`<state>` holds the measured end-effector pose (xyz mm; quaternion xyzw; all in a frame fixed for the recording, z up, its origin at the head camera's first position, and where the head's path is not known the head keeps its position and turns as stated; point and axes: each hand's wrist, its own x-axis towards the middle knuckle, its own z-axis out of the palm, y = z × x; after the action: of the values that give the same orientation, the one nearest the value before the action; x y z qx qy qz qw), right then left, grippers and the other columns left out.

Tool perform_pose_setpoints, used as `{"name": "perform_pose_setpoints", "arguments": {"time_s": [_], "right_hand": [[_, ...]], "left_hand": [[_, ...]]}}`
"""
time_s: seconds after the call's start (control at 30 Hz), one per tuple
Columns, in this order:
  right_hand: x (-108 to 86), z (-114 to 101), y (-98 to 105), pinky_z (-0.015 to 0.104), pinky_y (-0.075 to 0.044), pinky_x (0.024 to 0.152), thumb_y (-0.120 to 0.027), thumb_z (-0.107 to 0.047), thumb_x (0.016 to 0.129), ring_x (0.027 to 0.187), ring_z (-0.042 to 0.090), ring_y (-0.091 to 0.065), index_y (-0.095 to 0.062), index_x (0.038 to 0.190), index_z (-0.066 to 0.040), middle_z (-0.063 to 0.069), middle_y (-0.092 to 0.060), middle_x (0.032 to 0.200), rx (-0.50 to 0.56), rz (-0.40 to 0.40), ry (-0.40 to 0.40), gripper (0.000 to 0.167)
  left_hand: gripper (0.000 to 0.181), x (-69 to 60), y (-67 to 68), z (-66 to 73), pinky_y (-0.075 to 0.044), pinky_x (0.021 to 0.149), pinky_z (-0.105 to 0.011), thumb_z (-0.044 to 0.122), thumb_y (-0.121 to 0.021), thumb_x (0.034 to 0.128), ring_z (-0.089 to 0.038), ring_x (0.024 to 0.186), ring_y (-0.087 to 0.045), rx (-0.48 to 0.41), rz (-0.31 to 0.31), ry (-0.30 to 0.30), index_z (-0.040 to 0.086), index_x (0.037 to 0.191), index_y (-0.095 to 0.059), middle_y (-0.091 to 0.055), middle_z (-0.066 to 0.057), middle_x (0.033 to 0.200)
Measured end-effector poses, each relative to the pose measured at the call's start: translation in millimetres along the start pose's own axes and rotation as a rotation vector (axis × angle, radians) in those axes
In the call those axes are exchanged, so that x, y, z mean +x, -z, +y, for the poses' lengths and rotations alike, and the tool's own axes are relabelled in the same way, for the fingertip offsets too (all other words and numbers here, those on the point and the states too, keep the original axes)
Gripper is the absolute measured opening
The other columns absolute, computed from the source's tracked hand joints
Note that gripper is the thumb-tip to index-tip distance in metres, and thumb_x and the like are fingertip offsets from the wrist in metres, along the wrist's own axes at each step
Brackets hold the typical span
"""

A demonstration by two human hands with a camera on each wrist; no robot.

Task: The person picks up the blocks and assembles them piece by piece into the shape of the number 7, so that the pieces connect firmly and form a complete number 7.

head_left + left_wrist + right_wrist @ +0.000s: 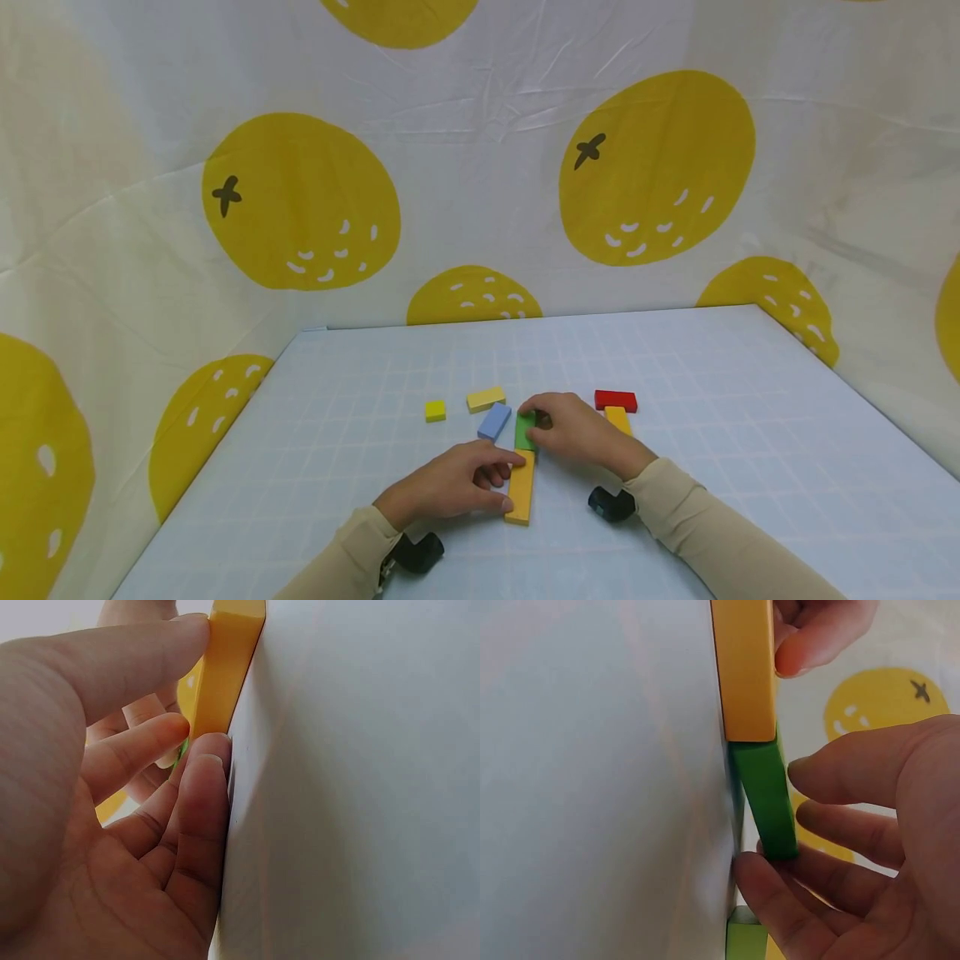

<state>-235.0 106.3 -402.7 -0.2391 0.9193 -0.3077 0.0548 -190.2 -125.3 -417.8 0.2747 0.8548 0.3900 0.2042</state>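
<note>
A long orange block (521,492) lies on the table with my left hand (453,483) at its left side. The thumb and index fingertip of that hand touch the block, while the other fingers bend loosely beside it (217,667). Beyond its far end, my right hand (573,427) pinches a green block (524,432). In the right wrist view the green block (765,799) meets the orange block's end and slants, its other end raised off the table among the fingertips. A blue block (494,422) lies just left of the green one.
A pale yellow block (486,399) and a small yellow block (435,411) lie farther left. Behind my right hand are a red block (616,401) and another orange block (618,419). A light green block (746,941) shows low in the right wrist view.
</note>
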Motion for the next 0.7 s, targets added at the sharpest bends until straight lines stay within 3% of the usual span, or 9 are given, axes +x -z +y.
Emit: {"name": "perform_pose_setpoints", "arguments": {"time_s": [0.23, 0.7], "right_hand": [[0.3, 1.6, -2.0, 0.042, -0.05, 0.098, -0.071, -0.018, 0.092, 0.102, 0.017, -0.058, -0.07, 0.121, -0.014, -0.004, -0.067, 0.116, -0.06, -0.006, 0.015, 0.03], [-3.0, -2.9, -1.3, 0.042, -0.051, 0.098, -0.071, -0.017, 0.091, 0.102, 0.017, -0.06, -0.071, 0.116, -0.012, -0.004, -0.068, 0.112, -0.074, 0.0, 0.049, 0.025]], "left_hand": [[0.045, 0.0, -0.2, 0.5, -0.051, 0.083, -0.021, 0.03, -0.08, 0.087, -0.007, 0.091, -0.06, 0.002, -0.002, 0.001, 0.023, 0.129, -0.066, -0.061, 0.01, 0.102], [0.046, -0.4, 0.3, 0.1, -0.051, 0.082, -0.021, 0.03, -0.08, 0.087, -0.007, 0.091, -0.059, 0.007, -0.001, 0.003, 0.024, 0.13, -0.066, -0.06, 0.01, 0.102]]}}
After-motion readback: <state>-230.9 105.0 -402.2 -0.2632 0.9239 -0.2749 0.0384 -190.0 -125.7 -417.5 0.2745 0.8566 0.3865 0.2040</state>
